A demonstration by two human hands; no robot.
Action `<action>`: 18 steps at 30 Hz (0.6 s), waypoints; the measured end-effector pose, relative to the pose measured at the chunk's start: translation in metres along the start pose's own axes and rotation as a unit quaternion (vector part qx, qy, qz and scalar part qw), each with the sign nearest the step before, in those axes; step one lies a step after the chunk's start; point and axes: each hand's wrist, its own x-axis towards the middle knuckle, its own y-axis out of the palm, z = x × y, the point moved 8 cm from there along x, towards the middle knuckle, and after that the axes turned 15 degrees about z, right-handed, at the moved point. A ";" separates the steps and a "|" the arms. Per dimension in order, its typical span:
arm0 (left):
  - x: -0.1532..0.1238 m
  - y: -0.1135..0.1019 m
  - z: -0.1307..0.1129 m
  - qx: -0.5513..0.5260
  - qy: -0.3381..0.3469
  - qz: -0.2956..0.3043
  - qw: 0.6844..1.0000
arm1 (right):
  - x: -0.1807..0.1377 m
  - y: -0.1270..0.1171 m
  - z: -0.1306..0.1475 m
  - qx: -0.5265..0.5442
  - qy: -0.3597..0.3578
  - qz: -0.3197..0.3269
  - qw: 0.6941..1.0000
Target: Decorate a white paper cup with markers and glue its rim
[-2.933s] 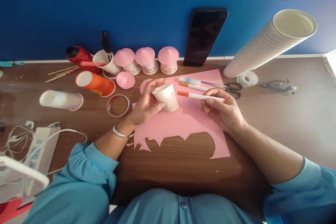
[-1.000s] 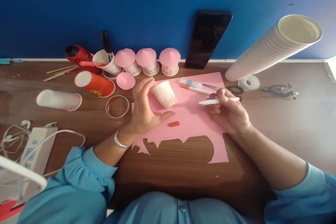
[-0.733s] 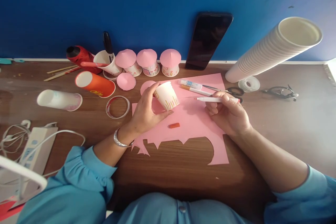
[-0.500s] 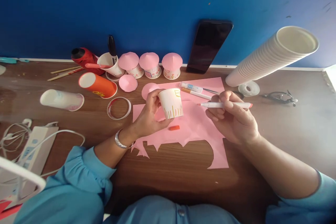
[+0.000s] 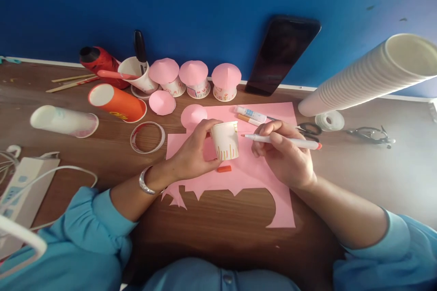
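Note:
My left hand (image 5: 196, 152) grips a short white paper cup (image 5: 225, 142) by its left side, tilted a little. Coloured strokes run along one edge of the cup, and a yellow mark shows at its right side. Between the thumb and fingers of my right hand (image 5: 288, 154) is a white felt-tip pen (image 5: 290, 141), its uncapped tip pointing left, just short of the cup. An orange pen cap (image 5: 224, 169) lies below the cup on cut pink paper (image 5: 252, 177). Behind my right fingers are a glue stick (image 5: 251, 112) and another pen (image 5: 248, 119).
Three small cups with pink cone tops (image 5: 226, 76) line the back, beside a phone (image 5: 283, 54) leaning on the blue wall. At right stand stacked paper cups (image 5: 368, 75), tape (image 5: 329, 120) and scissors (image 5: 310, 131). Left are an orange cup (image 5: 118, 103), a tape ring (image 5: 147, 137) and a power strip (image 5: 29, 186).
My right hand has brought the pen leftward, closer to the cup. The cup has been turned, so its yellow window-like mark now sits at the right edge. The view has shifted slightly.

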 end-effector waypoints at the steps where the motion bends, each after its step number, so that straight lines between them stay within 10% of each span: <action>1: 0.001 0.000 -0.001 0.007 -0.003 0.004 1.000 | -0.001 -0.001 0.000 -0.010 -0.003 0.002 1.000; 18: 0.003 0.000 -0.004 0.068 -0.025 0.029 0.997 | -0.008 0.002 -0.015 -0.126 0.018 0.059 0.990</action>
